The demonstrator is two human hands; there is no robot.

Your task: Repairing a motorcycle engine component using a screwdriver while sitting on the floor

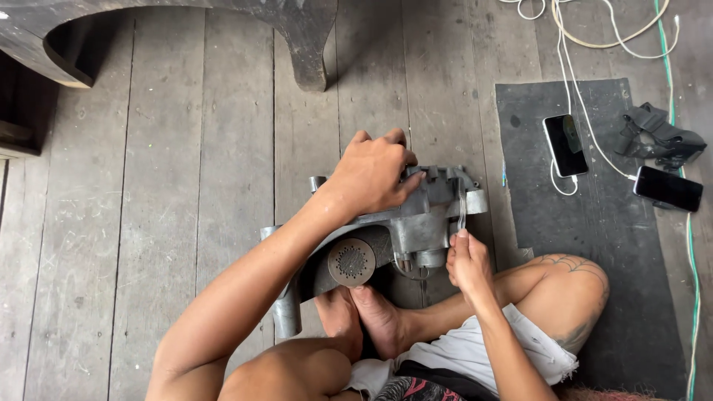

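Observation:
A grey metal engine casing (416,223) stands on the wooden floor between my feet, with a round splined disc (351,262) on its near side. My left hand (371,172) grips the casing's top edge. My right hand (466,260) holds a thin metal tool (461,212) upright against the casing's right end. My bare feet (364,319) press against the casing's base.
A dark rubber mat (594,245) lies on the right with two phones (565,145) (668,188), white charging cables (587,44) and a black strap (661,137). A green cord (694,282) runs along the right edge. A dark furniture leg (304,44) stands at the top.

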